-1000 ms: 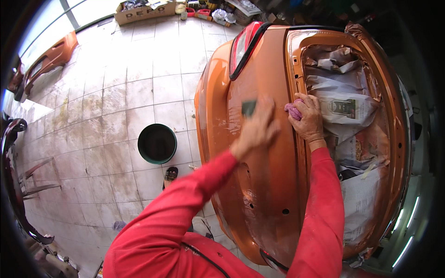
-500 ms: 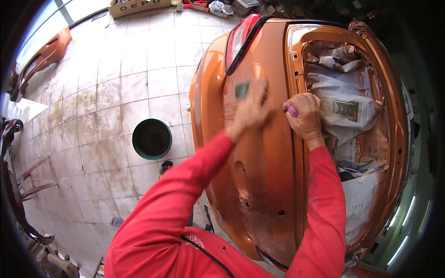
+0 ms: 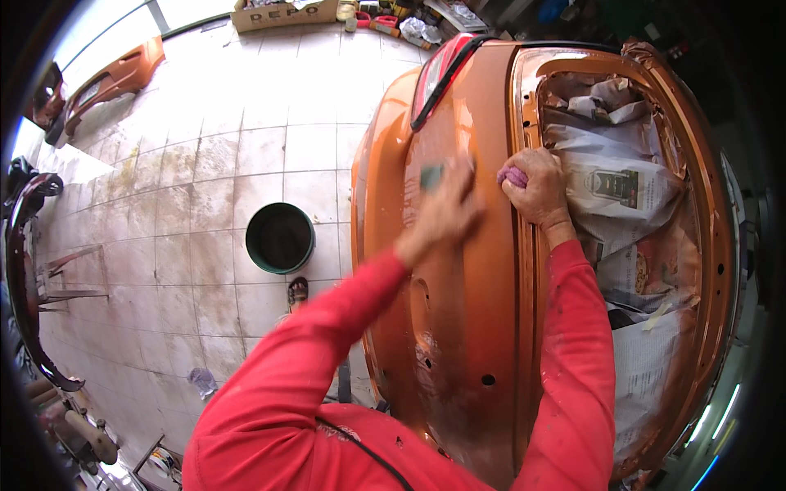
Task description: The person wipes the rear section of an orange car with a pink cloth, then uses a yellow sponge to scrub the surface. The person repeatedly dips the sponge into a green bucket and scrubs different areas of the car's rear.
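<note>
My left hand [image 3: 444, 211], smeared by motion, lies over the wet orange rear panel [image 3: 483, 303] of a car. A dark green sanding sheet [image 3: 431, 175] sticks out from under its fingers against the paint. My right hand [image 3: 538, 186] is closed round a crumpled purple cloth or sponge [image 3: 513, 176]. It rests on the panel's edge beside the window opening. Whitish wet streaks show on the panel, below the red tail lamp [image 3: 436, 82].
Crumpled newspaper [image 3: 606, 192] masks the window opening on the right. A dark green bucket [image 3: 280, 237] stands on the tiled floor [image 3: 196, 221] left of the car. Orange bumper parts [image 3: 115, 82] lie at the far left, and a cardboard box [image 3: 286, 15] sits at the back.
My left hand and the green sheet have slid nearer to me along the panel. My right hand stays by the window edge with the purple item. The view has turned slightly left.
</note>
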The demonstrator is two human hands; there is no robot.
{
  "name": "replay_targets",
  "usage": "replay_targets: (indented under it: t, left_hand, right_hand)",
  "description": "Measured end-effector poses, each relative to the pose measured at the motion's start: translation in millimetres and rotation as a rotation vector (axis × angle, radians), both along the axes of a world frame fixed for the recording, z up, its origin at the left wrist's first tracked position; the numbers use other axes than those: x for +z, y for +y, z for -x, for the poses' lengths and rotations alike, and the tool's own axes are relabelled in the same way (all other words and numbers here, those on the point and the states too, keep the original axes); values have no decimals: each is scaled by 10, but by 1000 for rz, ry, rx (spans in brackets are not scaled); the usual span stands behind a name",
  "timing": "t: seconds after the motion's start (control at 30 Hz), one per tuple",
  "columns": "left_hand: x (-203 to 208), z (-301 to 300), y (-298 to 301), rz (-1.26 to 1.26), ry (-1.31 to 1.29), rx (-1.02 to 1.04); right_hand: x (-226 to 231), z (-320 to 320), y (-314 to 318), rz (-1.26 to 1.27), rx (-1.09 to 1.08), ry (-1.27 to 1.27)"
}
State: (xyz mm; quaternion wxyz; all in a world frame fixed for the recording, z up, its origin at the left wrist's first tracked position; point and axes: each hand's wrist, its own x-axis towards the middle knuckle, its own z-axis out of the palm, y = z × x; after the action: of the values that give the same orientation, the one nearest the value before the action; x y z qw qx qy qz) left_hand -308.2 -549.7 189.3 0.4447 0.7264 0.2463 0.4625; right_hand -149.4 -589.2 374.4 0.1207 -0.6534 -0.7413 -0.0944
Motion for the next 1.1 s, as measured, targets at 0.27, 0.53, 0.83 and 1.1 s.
replay_targets:
  t: [0.27,0.53,0.83,1.1]
  left_hand:
    - [-113,249,-903,18,-94,-62]
    - [-210,27,-6,153,-153,9]
    - [-261,511,-1359,88,-149,-47]
    - [-367,75,89,60,-92,59]
  right_hand:
    - [53,-2,-38,27,-25,50]
    - [123,81,12,48,7,165]
    - [169,94,-11,107,8,132]
    - [202,141,55,134,50,125]
